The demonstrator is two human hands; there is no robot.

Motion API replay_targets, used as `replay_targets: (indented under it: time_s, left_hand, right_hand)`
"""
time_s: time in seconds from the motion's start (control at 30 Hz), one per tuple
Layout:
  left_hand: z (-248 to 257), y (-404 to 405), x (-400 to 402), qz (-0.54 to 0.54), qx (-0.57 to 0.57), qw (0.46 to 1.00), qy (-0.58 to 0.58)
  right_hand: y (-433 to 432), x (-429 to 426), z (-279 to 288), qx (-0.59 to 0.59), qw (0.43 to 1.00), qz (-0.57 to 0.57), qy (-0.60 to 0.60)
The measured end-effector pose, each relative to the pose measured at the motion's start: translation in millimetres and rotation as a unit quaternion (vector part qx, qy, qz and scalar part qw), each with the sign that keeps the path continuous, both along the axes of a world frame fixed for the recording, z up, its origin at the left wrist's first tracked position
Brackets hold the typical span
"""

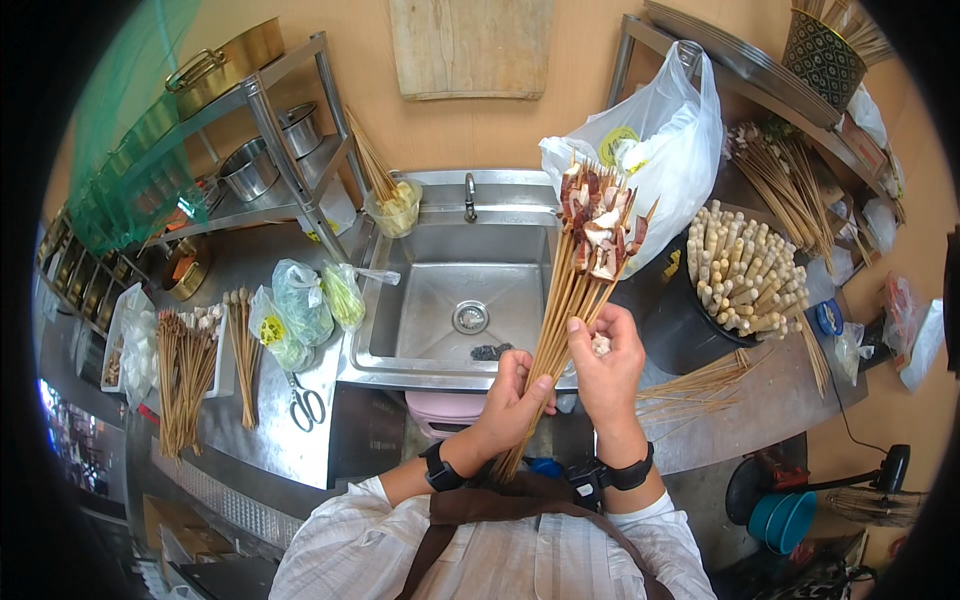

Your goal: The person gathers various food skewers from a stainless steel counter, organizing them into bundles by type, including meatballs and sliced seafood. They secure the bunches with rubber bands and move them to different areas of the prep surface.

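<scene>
A large bundle of bamboo skewers is upright in front of me, with red and white pieces of meat threaded near the upper tips. My left hand is closed around the sticks low down. At the right side of the bundle, my right hand has its thumb and fingertips on a stick; a small pale piece shows by its curled fingers. Behind the meat stands a white plastic bag. The bundle's lower ends reach down to my apron.
A steel sink with a faucet lies ahead. At left are bagged greens, black scissors and filled skewers. A dark bucket of thick, round-ended sticks and loose skewers are at right.
</scene>
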State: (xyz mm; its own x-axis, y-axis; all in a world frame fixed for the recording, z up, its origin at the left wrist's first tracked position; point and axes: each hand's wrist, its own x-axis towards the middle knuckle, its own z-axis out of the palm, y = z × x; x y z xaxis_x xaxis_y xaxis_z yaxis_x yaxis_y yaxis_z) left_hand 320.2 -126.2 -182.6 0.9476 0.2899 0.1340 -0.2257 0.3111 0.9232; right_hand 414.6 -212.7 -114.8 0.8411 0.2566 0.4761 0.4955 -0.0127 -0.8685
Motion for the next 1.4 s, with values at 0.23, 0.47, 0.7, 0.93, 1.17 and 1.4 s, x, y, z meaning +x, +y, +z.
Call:
replay_targets:
  time_s: [0.23, 0.47, 0.7, 0.93, 1.17, 1.4]
  left_hand:
    - [-6, -1, 3, 0.003, 0.006, 1.0, -0.023]
    - [4, 1, 3, -0.023, 0.035, 0.999, 0.014]
    - [6, 7, 3, -0.064, 0.049, 0.996, 0.03]
    - [9, 11, 6, -0.104, 0.027, 0.994, 0.03]
    - [8, 11, 9, -0.111, 0.003, 0.993, 0.028]
    - [7, 13, 8, -0.121, -0.058, 0.991, 0.014]
  right_hand:
    - [-1, 7, 6, 0.057, 0.991, -0.094, -0.078]
    - [-6, 23, 29, 0.018, 0.984, -0.125, -0.129]
    - [-9, 24, 35, 0.029, 0.992, -0.091, -0.078]
    - [-8, 25, 29, 0.035, 0.995, -0.087, -0.021]
    - [-15, 39, 28, 0.008, 0.999, -0.021, 0.042]
    - [-11, 34, 21, 0.112, 0.97, -0.128, -0.173]
